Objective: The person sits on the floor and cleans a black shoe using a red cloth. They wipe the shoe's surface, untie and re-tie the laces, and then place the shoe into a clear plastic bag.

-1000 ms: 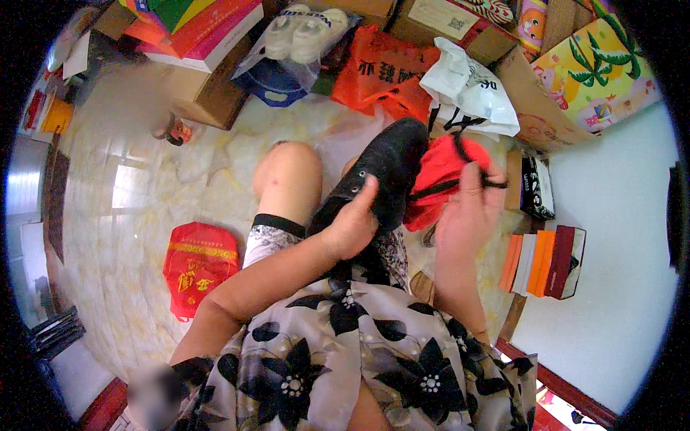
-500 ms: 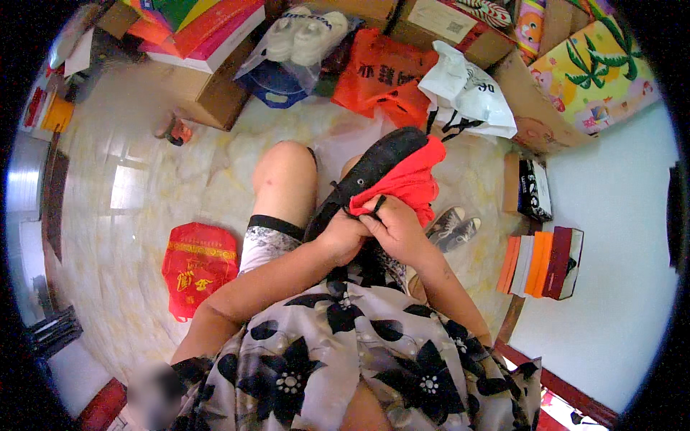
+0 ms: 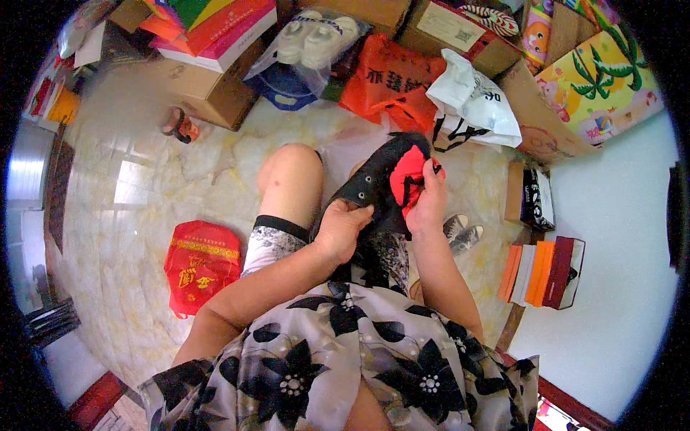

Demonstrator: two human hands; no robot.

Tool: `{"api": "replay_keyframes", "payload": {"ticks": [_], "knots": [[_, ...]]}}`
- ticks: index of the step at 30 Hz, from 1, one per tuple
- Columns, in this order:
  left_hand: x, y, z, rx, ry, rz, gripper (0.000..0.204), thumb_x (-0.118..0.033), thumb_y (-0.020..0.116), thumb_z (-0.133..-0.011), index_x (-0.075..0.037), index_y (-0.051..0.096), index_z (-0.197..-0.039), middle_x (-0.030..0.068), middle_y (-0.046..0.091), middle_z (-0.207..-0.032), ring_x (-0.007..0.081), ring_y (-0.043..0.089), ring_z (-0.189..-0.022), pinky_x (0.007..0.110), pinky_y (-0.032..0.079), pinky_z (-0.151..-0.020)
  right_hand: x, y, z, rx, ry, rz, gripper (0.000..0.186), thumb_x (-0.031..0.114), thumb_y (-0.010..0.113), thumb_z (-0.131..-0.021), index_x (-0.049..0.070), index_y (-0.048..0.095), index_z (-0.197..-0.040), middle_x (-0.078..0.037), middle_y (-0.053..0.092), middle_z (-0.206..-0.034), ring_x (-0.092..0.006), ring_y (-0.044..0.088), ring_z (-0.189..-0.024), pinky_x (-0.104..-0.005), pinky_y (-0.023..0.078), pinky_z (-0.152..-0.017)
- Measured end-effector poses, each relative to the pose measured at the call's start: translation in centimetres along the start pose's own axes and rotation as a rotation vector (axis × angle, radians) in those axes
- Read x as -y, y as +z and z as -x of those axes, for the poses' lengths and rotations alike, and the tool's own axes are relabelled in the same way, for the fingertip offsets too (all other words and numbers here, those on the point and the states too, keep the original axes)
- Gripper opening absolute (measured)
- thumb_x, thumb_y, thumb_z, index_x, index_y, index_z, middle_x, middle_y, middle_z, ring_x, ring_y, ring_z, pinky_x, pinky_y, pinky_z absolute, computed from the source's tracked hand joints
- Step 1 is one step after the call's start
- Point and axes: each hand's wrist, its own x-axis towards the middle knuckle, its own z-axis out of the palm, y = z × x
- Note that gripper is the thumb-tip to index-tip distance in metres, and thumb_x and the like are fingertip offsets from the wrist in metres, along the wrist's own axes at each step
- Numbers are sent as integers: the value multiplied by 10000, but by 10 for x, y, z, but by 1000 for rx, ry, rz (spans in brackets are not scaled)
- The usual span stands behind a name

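My left hand (image 3: 338,230) grips a black shoe (image 3: 366,176) with metal eyelets, held over my bent legs. My right hand (image 3: 430,201) is closed on a bunched red cloth (image 3: 406,172) with a black cord, pressed against the shoe's upper right part. Most of the fingers of both hands are hidden behind what they hold. A pair of dark canvas shoes (image 3: 467,238) with white toes is on the floor at the right of my legs, and a red bag (image 3: 201,266) lies to the left.
Cardboard boxes (image 3: 208,93), bagged white shoes (image 3: 316,36), an orange bag (image 3: 388,82) and a white bag (image 3: 474,93) line the far side. A row of shoeboxes (image 3: 539,269) stands along the right wall (image 3: 596,345). A sandal (image 3: 180,126) is at the far left floor.
The red cloth moved from beside the shoe onto it and is now more bunched. My right hand came in to my left hand, then moved up and right with the cloth.
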Motion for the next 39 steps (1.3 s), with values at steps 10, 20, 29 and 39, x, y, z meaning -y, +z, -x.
{"api": "replay_keyframes", "payload": {"ticks": [10, 20, 29, 39], "knots": [[-10, -11, -27, 6, -202, 32, 352, -406, 405, -906, -108, 525, -1048, 65, 589, -967, 185, 558, -796, 400, 475, -726, -8, -1, 26, 289, -465, 882, 208, 128, 476, -885, 3, 528, -1044, -96, 571, -1032, -222, 541, -956, -318, 414, -840], [-7, -15, -36, 146, -106, 268, 508, -472, 298, -924, -58, 475, -1158, 88, 538, -1135, 208, 511, -1051, 354, 409, -905, -2, 25, 52, 793, -863, 1465, 332, 177, 536, -772, -31, 518, -1030, -215, 540, -1016, -388, 459, -1019, -455, 322, -929], [-8, -19, -33, 149, -152, 311, 512, -494, 292, -914, -86, 430, -1191, 100, 523, -1135, 257, 503, -1047, 398, 392, -934, 5, 35, 45, 799, -729, 1603, 329, 167, 514, -795, -28, 489, -1060, -206, 511, -1058, -388, 439, -1069, -472, 286, -976], [-21, -3, -18, 250, -146, 275, 467, -483, 307, -914, -116, 466, -1156, 65, 545, -1131, 248, 516, -1041, 384, 423, -879, 14, 23, 43, 643, -830, 1625, 456, 267, 595, -755, -40, 484, -1073, -219, 485, -1104, -378, 436, -1073, -458, 300, -969]]}}
